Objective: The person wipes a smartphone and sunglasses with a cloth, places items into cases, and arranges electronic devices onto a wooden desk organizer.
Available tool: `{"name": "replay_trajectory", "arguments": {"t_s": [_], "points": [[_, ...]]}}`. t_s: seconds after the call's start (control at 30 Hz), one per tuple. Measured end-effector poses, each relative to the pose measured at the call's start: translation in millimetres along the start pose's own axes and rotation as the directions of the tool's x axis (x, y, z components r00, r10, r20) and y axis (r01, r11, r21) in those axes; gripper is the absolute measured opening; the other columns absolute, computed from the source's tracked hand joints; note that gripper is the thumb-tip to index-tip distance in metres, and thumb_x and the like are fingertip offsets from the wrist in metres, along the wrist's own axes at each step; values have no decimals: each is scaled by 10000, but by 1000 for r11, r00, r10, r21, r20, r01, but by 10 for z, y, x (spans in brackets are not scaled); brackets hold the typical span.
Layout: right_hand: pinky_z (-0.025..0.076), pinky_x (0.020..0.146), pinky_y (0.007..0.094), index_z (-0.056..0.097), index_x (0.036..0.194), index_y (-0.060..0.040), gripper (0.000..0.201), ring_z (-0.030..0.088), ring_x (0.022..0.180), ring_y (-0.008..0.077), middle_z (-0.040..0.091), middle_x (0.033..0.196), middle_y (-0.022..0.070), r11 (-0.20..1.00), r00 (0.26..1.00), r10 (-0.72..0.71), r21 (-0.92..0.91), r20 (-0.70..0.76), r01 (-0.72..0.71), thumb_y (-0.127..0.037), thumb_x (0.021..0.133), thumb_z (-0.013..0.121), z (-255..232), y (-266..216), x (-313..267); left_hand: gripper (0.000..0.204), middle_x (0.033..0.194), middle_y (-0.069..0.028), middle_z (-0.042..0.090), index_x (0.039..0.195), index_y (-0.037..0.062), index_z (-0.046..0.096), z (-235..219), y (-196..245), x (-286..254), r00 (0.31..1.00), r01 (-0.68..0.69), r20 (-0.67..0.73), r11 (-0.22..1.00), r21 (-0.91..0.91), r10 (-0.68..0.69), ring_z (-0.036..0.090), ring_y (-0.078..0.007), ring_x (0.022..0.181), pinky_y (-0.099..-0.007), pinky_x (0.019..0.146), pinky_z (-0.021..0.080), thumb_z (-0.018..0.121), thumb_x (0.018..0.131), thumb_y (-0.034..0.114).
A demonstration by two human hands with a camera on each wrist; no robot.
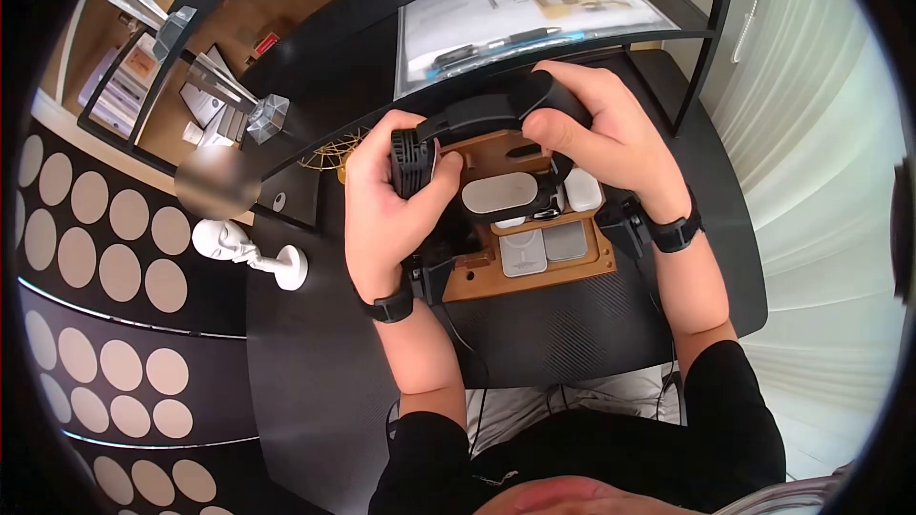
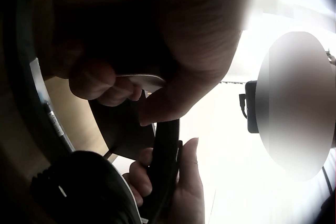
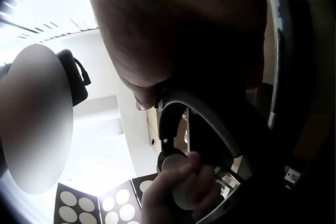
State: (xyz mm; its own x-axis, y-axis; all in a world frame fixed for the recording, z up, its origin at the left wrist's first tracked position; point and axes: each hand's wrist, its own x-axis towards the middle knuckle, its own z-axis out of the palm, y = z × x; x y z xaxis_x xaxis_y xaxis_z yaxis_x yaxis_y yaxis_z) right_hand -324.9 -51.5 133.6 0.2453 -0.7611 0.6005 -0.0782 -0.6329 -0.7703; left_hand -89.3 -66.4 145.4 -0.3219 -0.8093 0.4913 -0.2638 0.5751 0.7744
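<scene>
Both hands hold a pair of black over-ear headphones [image 1: 472,116] above a wooden desk organizer [image 1: 458,285]. My left hand [image 1: 382,210] grips the left ear cup [image 1: 412,164], its thumb on the inner side. At the other end, my right hand [image 1: 620,138] curls round the right ear cup [image 1: 553,100]. The curved headband [image 3: 205,109] spans between the hands in the right wrist view. On the organizer sit a grey-topped oval pad [image 1: 500,194], a white earbud case [image 1: 583,189] and two flat pale blocks, one of them a white block [image 1: 523,254].
A black shelf behind carries a clear document folder [image 1: 534,14] with pens. Left of the organizer, a white sculpted head [image 1: 224,241] stands on the black desk [image 1: 324,362]. A gold wire ornament [image 1: 334,154] is behind my left hand. White curtains [image 1: 821,229] hang at right.
</scene>
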Motion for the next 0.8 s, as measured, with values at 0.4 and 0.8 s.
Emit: {"name": "replay_trajectory", "arguments": {"t_s": [0.4, 0.8], "points": [[418, 586, 204, 656, 1054, -20, 275, 517, 663, 20, 590, 732, -36, 998, 999, 0, 66, -41, 3, -240, 930, 765, 142, 102, -20, 229, 717, 44, 579, 968, 14, 598, -27, -88, -2, 997, -78, 23, 994, 74, 77, 500, -5, 663, -194, 583, 405, 747, 795, -2], [435, 515, 185, 662, 1004, -52, 241, 538, 587, 13, 589, 704, -49, 977, 990, 131, 172, -42, -122, -256, 931, 767, 156, 129, -32, 243, 738, 26, 550, 1003, 16, 598, -29, -110, -3, 979, -191, -17, 945, 265, 203, 481, -46, 667, -215, 608, 410, 721, 800, -31]]}}
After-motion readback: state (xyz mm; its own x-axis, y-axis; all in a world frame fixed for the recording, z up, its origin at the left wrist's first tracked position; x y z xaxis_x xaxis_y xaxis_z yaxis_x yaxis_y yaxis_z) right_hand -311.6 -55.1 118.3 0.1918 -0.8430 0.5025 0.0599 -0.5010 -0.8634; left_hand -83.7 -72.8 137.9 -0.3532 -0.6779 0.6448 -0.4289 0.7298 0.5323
